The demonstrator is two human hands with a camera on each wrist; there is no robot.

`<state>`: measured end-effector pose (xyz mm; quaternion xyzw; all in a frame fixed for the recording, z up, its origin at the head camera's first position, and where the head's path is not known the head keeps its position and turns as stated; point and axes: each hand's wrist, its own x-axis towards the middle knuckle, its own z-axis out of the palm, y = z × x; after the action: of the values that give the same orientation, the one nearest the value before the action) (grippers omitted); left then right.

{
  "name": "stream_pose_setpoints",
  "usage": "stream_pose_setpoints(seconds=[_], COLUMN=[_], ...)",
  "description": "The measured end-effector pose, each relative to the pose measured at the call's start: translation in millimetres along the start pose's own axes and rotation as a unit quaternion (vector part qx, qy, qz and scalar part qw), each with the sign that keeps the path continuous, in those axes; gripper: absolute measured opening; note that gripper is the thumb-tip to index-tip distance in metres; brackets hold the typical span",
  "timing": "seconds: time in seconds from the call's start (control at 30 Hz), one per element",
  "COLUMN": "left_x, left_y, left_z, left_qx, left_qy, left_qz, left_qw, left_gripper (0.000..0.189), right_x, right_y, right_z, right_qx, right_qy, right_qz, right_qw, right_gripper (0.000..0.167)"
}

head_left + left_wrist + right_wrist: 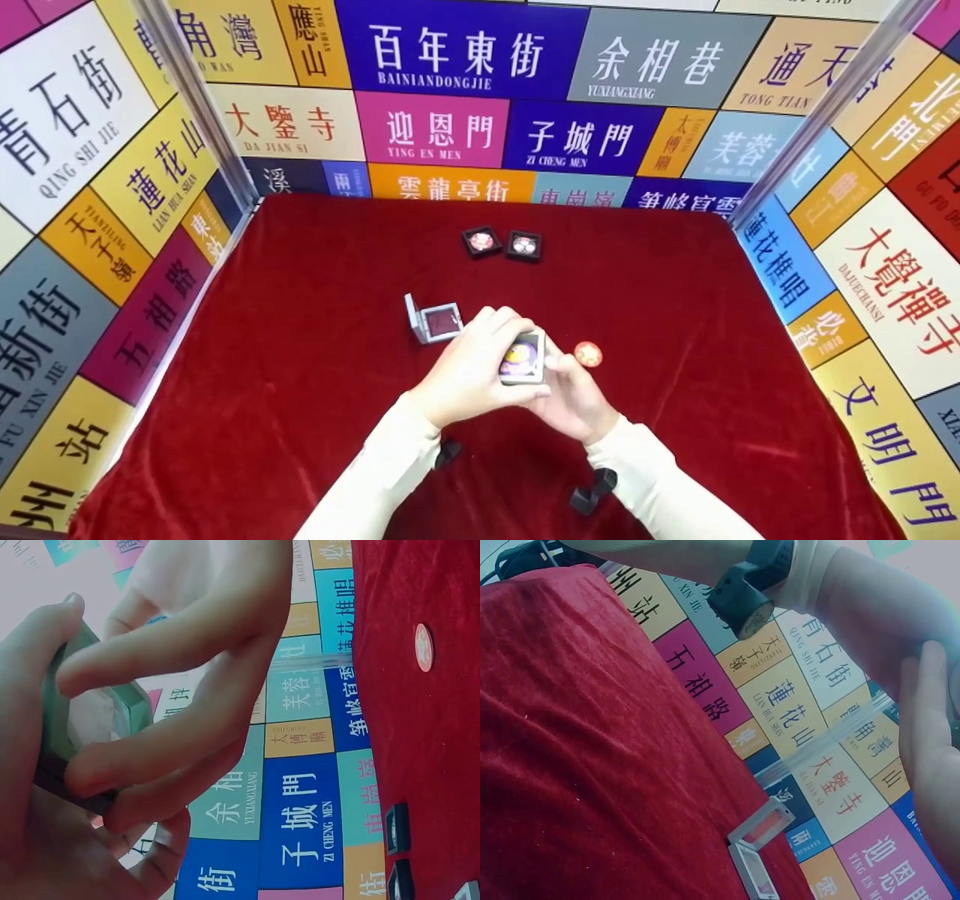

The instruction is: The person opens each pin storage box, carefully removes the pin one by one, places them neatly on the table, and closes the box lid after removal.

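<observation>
Both hands hold a small grey display box [540, 373] in front of the body. A round badge [519, 358] with a yellow and purple picture shows inside it. My left hand [469, 371] grips the box from the left, fingers over its far side and thumb along its near side. My right hand [574, 397] holds its right side, thumb at the edge. In the left wrist view, fingers partly cover the box [135, 705]. An open grey hinged case [439, 322] with dark lining lies beyond the left hand. A red round badge [589, 354] lies right of the hands.
Two small black boxes [523, 245] with round badges in them stand farther back. A dark red velvet cloth [300, 315] covers the table. Upright panels with coloured street-name signs [431, 127] enclose the back and sides, with clear strips at the corners.
</observation>
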<state>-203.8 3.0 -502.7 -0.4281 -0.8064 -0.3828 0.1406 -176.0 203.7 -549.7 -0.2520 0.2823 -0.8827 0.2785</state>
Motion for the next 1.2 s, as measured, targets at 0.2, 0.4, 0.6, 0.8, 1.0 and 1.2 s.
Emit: stream_pose_setpoints(seconds=[0.2,0.4,0.6,0.8,1.0,1.2], left_x=[-1.6,-3.3,-5.3,-6.8,-7.0,-10.3], left_y=[-3.5,-5.7,-7.2,-8.6,-8.2,-7.6], left_z=[2.3,2.7,4.0,8.6,12.4,14.2], left_qx=[0.012,0.017,0.024,0.030,0.041,0.040], left_qy=[0.010,0.011,0.017,0.017,0.021,0.019], left_qz=[-0.017,-0.021,-0.020,-0.029,-0.027,-0.026], left_qw=[0.9997,0.9996,0.9994,0.9990,0.9986,0.9987], left_gripper=[0.063,0.065,0.066,0.066,0.070,0.070], right_x=[-2.1,-0.4,1.7,1.0,-2.1,-3.8], right_y=[4.2,7.9,12.7,14.1,14.7,20.6], right_z=[-1.1,-2.8,-2.9,-4.8,-5.3,-3.6], right_qx=[0.003,0.013,0.029,0.021,0.002,0.021], right_qy=[-0.010,-0.005,-0.007,0.002,0.009,0.031], right_qz=[0.000,-0.003,-0.012,-0.020,-0.031,-0.021], right_qw=[0.9999,0.9999,0.9995,0.9996,0.9995,0.9991], right_gripper=[0.059,0.060,0.058,0.057,0.054,0.050])
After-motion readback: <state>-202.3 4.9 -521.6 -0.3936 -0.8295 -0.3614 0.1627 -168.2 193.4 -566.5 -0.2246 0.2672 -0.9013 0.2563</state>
